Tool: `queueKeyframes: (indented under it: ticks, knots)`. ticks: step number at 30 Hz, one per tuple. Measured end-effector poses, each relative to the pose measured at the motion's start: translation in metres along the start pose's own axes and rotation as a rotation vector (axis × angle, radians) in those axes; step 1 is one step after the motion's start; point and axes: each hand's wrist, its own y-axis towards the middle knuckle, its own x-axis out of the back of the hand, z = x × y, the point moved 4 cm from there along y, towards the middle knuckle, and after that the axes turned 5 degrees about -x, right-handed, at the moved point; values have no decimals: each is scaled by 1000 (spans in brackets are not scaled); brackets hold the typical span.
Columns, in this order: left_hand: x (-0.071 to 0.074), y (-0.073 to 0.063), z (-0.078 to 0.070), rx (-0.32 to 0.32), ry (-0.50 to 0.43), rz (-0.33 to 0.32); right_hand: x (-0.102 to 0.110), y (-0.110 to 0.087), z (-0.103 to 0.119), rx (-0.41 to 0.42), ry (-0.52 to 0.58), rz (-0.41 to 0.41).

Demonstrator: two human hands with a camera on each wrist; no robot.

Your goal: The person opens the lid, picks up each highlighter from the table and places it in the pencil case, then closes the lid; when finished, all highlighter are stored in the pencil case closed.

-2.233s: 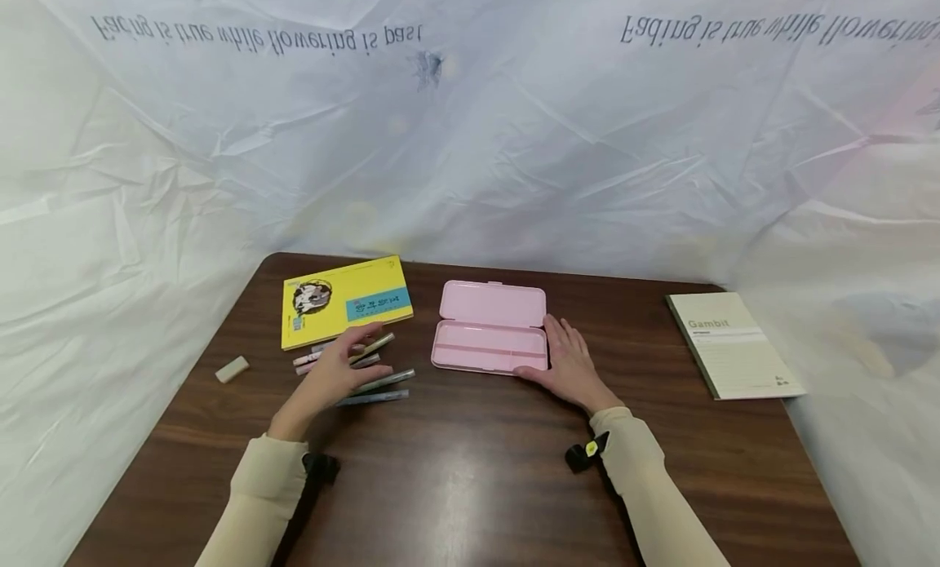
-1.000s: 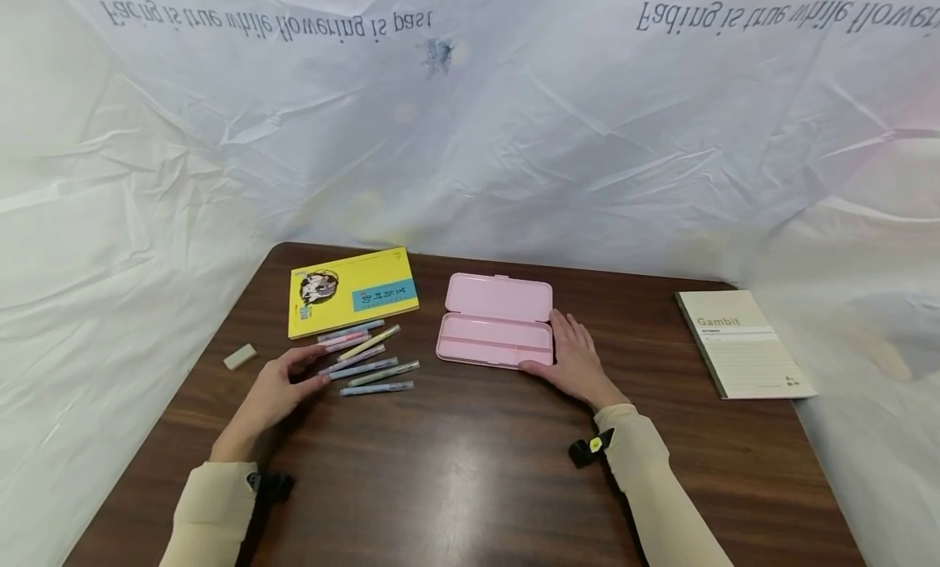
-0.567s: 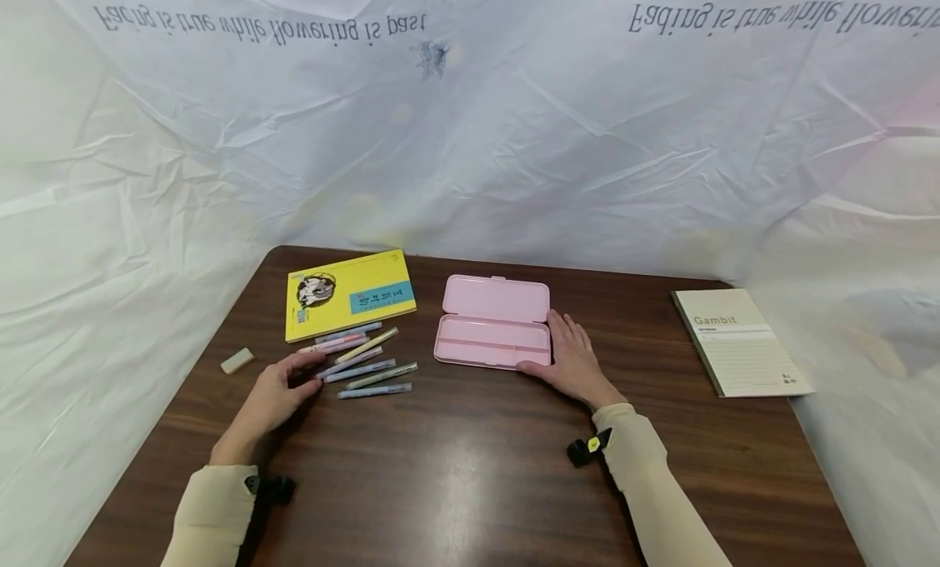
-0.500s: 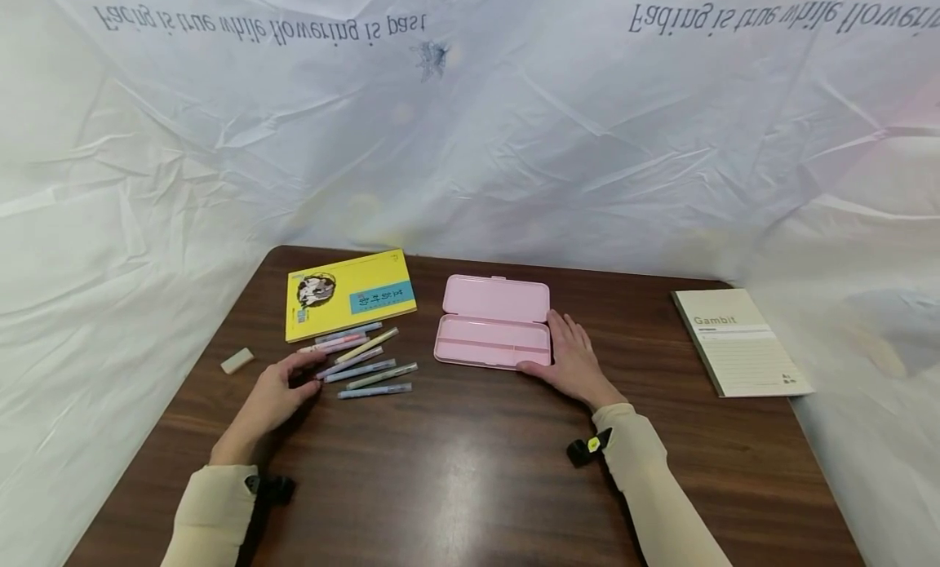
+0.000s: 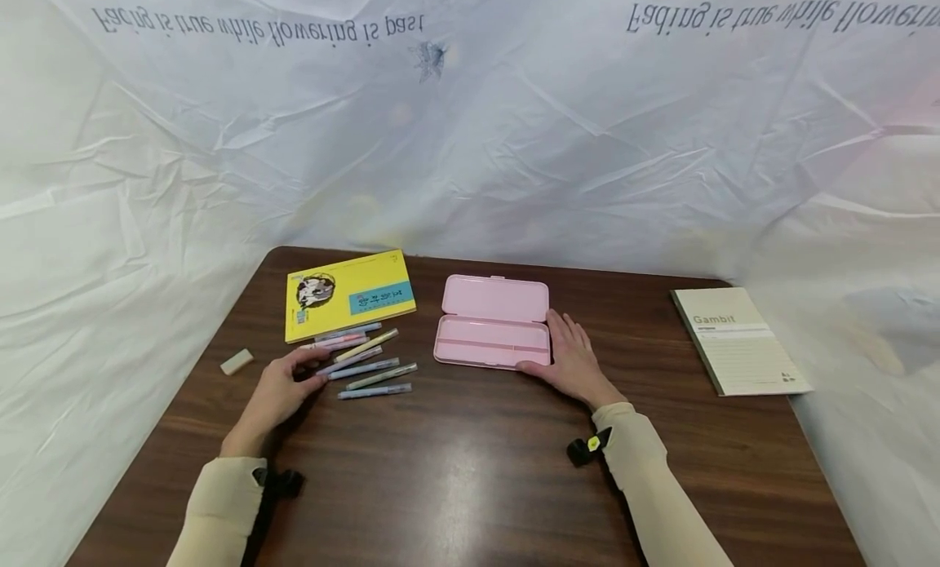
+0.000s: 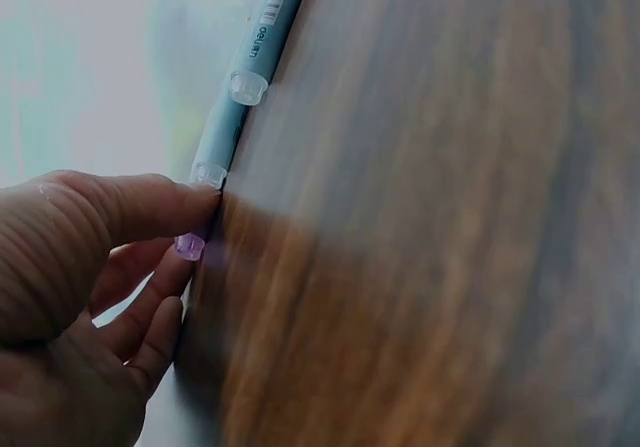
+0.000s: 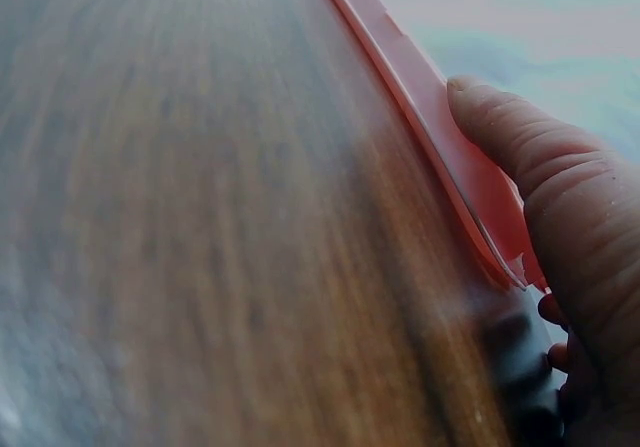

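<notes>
We see at least 7 slim pens (image 5: 365, 369) lying loosely fanned on the left part of the table, their colours running through blue, pink, yellow, lavender and green, with some touching or overlapping. The left hand (image 5: 277, 392) is at their near-left ends, thumb and fingers apart and gently bent. In the left wrist view, its thumb reaches the clear tip of a blue pen, and a purple tip shows just below; we cannot tell how firmly it presses.

To the right of the pens lies a pink pencil case (image 5: 490, 334), lid folded back on the far side, its tray split by 1 long divider and 1 short cross divider. The right hand (image 5: 573, 363) rests around its right end, fingers extended along the side and thumb at the front edge.

Just behind the pens we see a yellow book (image 5: 351, 296), and left of them a pale eraser (image 5: 237, 362). A cream notepad marked "Gambit" (image 5: 742, 341) lies well to the right. All of this sits on a dark wood-grained table (image 5: 455, 469), in front of a creased white sheet (image 5: 485, 143) with flipped lettering.
</notes>
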Motion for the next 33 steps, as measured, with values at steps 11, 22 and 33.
queueKeyframes:
  ticks: [11,22,33]
  knots:
    - [0,8,-6,23,33,-3,5,1,2,-4,0,1]
    - [0,12,-11,6,91,48,5,0,3,-2,7,-3]
    - [-2,11,-9,-28,138,61,4,-2,3,7,2,-13]
